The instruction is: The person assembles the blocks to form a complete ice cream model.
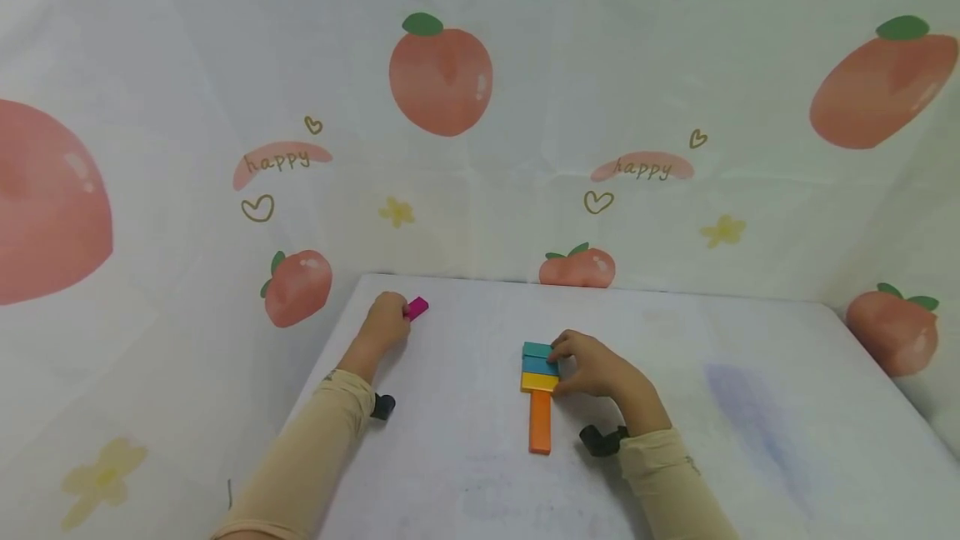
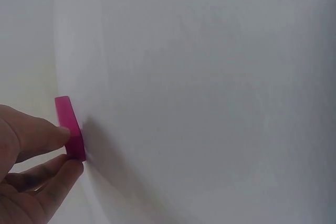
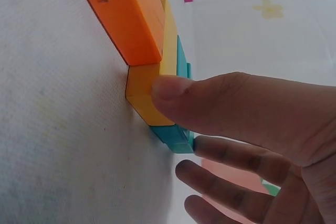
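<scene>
My left hand is at the far left of the table, pinching a magenta block between thumb and fingers. My right hand rests at the right ends of several blocks laid side by side: a teal block, a blue block and a yellow block. In the right wrist view its thumb touches the end of the yellow block, and the other fingers spread loosely by the teal ones. An orange block extends lengthwise from the yellow block toward me, touching its near side.
The white table carries a bluish smudge at right. Behind it hangs a white cloth printed with peaches. Black wrist cameras sit at the left wrist and right wrist.
</scene>
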Demonstrator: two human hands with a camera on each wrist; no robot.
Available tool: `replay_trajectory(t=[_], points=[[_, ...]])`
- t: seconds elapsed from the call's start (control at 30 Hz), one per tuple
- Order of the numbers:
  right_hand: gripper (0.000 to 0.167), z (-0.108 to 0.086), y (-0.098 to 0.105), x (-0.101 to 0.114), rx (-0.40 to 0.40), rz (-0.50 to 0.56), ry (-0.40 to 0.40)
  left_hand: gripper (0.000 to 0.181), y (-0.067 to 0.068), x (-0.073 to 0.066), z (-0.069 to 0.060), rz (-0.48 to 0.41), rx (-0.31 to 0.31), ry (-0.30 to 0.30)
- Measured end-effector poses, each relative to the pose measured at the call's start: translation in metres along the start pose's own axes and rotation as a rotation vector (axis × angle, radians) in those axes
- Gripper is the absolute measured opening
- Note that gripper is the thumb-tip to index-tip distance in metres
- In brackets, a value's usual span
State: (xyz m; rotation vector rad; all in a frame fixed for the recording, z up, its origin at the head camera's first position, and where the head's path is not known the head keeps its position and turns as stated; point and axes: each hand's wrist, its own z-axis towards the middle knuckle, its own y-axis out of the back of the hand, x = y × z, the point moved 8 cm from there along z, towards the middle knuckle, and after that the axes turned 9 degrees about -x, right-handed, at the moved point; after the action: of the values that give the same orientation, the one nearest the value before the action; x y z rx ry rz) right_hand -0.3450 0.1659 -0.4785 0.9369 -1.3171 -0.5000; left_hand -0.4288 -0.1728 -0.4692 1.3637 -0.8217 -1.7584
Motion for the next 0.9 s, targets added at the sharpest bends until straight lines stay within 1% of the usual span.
replay_trajectory(t=[0.17, 0.47, 0.73, 0.9], points=[[0.036, 0.001, 0.000, 0.000, 0.001, -0.011, 0.006, 0.015, -0.010, -0.013, 0.000, -0.025, 0.025, 0.001], [0.037, -0.001, 0.001, 0.000, 0.004, 0.000, -0.002, 0.018, -0.030, -0.043, 0.002, -0.049, 0.058, -0.033], [0.037, -0.002, 0.002, 0.002, -0.002, 0.008, -0.006, 0.018, -0.047, -0.068, 0.001, -0.070, 0.063, -0.093], [0.038, -0.002, 0.001, 0.001, -0.007, 0.006, -0.011, 0.019, -0.055, -0.087, -0.002, -0.074, 0.088, -0.118]])
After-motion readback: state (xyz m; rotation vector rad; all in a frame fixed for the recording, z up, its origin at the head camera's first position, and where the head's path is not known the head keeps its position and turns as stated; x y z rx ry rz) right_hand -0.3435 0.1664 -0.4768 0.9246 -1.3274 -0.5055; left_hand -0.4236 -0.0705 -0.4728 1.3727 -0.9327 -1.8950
